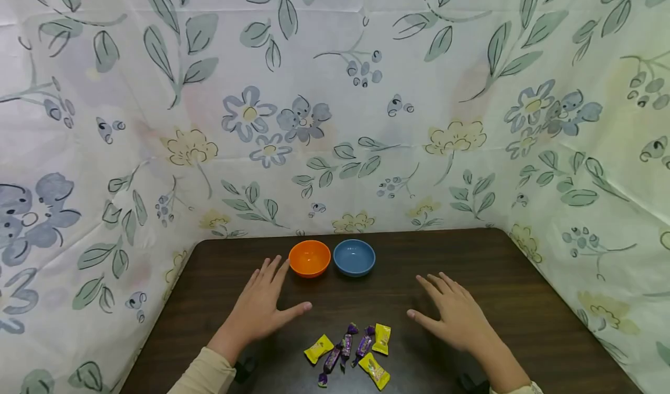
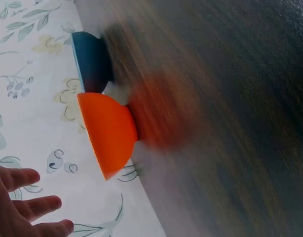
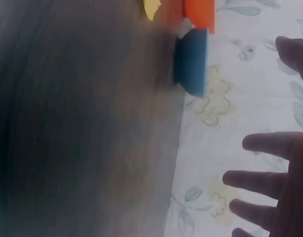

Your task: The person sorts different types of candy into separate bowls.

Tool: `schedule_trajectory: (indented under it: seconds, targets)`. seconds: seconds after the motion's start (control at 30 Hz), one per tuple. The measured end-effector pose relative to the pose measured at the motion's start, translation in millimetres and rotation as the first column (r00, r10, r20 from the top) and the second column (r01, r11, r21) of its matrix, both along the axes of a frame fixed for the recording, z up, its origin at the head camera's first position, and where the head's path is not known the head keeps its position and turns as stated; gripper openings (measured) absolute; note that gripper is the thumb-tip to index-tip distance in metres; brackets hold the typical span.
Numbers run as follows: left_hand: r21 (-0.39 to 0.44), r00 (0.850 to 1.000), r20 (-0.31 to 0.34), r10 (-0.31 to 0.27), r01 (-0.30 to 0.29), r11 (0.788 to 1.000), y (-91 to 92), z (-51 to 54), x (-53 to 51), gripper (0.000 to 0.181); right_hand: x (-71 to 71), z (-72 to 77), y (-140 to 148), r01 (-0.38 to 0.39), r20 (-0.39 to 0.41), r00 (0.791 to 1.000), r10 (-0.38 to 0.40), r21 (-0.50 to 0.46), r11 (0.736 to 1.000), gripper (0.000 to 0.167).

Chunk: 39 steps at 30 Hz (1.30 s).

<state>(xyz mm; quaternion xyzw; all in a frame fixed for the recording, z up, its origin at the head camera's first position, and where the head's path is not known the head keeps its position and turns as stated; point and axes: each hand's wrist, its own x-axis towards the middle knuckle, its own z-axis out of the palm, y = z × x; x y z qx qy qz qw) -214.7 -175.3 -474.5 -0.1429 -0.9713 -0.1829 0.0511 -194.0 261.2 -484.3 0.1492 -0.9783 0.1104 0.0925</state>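
Observation:
My left hand (image 1: 262, 309) is held over the table with its fingers spread, its fingertips near the orange bowl (image 1: 309, 259). My right hand (image 1: 454, 312) hovers farther right, fingers extended and nothing held. Beside the orange bowl stands a blue bowl (image 1: 354, 258); both look empty in the head view. Between the hands lies a loose group of wrapped candies: yellow ones (image 1: 319, 349) and purple ones (image 1: 346, 346). In the left wrist view, the orange bowl (image 2: 109, 133) appears apart from the fingers. A bit of a yellow wrapper (image 3: 151, 9) shows in the right wrist view.
The dark wooden table (image 1: 419, 266) ends at a back edge just behind the bowls. Floral cloth (image 1: 335, 120) hangs behind it and along both sides.

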Motion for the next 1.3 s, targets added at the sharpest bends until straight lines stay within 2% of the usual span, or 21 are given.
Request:
schedule_trajectory:
  seconds: [0.3,0.53,0.73,0.9,1.17,1.3]
  targets:
    - [0.007,0.999,0.029,-0.016,0.016,1.000,1.7,-2.8,-8.0,0.116,3.6,-6.0,-8,-0.016,-0.032,0.999,0.016,-0.004,1.000,0.075]
    - [0.011,0.999,0.025,-0.028,0.028,1.000,2.9,-7.1,-13.7,0.114,7.9,-2.3,-17,-0.048,-0.074,0.996,0.047,-0.011,0.999,0.066]
    - [0.005,0.999,0.034,-0.025,0.025,1.000,3.5,-11.6,-19.3,0.111,12.6,-3.4,-23,-0.089,-0.011,0.996,0.089,-0.001,0.996,0.058]
    - [0.008,0.998,0.051,-0.029,0.028,1.000,4.9,-15.3,-24.5,0.109,17.6,-5.9,-25,-0.142,0.046,0.989,0.142,-0.009,0.990,0.058]
    - [-0.002,0.998,0.046,-0.041,0.041,0.999,6.2,-19.4,-30.8,0.106,24.8,-13.6,-35,-0.229,0.085,0.968,0.235,-0.077,0.970,0.042]
    - [-0.007,0.998,0.045,-0.044,0.045,0.999,6.9,-20.7,-34.9,0.105,27.6,-16.4,-41,-0.257,0.103,0.958,0.268,-0.103,0.961,0.040]
